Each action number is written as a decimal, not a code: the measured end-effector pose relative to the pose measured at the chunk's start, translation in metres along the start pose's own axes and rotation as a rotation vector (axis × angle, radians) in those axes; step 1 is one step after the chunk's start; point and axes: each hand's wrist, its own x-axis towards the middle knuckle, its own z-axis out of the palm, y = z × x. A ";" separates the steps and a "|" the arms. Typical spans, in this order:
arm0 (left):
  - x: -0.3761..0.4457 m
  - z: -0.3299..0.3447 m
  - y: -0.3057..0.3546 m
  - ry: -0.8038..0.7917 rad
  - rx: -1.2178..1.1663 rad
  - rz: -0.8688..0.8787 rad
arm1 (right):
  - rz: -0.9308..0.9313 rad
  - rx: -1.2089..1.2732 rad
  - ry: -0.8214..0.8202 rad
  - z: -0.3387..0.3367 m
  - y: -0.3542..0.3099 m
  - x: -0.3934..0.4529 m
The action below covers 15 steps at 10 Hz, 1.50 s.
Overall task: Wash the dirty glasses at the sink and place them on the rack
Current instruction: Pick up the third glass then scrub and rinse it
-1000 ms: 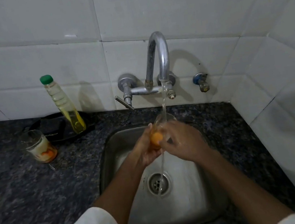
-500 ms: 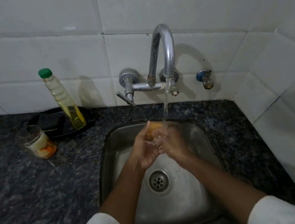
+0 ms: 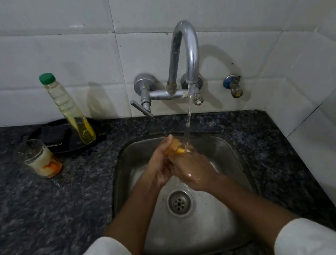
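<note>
Both grips clamp one glass [image 3: 175, 148] over the sink [image 3: 126, 176]: left hand [image 3: 162, 167] cupping its side, right hand [image 3: 192, 171] wrapped below, under the tap's stream [image 3: 188, 124]. Its long axis tilts away. Second dirty glass [image 3: 37, 158] waits at the bench's left, nearer the left hand.

1. Bottle [image 3: 67, 108], green cap, yellow liquid — clear body, no label legible.
2. Dirty glass [image 3: 37, 159] on the counter — no print or marking.
3. Tap [image 3: 185, 60] and wall tiles [image 3: 44, 51] — no brand, number or sign readable.
</note>
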 end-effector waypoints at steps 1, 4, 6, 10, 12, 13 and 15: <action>-0.007 -0.005 -0.003 -0.049 0.023 0.001 | 0.096 0.111 0.042 0.004 0.004 0.002; -0.009 -0.008 0.007 0.043 0.174 -0.071 | -0.018 0.013 -0.107 -0.005 0.015 -0.009; -0.014 -0.002 -0.009 -0.143 -0.330 0.122 | 0.497 1.068 0.328 0.003 -0.014 0.012; -0.008 -0.010 0.002 -0.063 -0.060 0.065 | 0.124 0.484 0.164 0.016 -0.001 0.002; -0.013 -0.002 -0.007 -0.106 -0.168 0.072 | 0.271 0.838 0.277 0.013 -0.004 0.009; -0.006 -0.003 -0.006 -0.106 -0.258 0.087 | 0.279 0.701 0.225 0.011 -0.002 0.013; 0.004 0.003 -0.001 0.001 -0.205 0.049 | 0.223 0.237 -0.011 0.001 0.017 0.032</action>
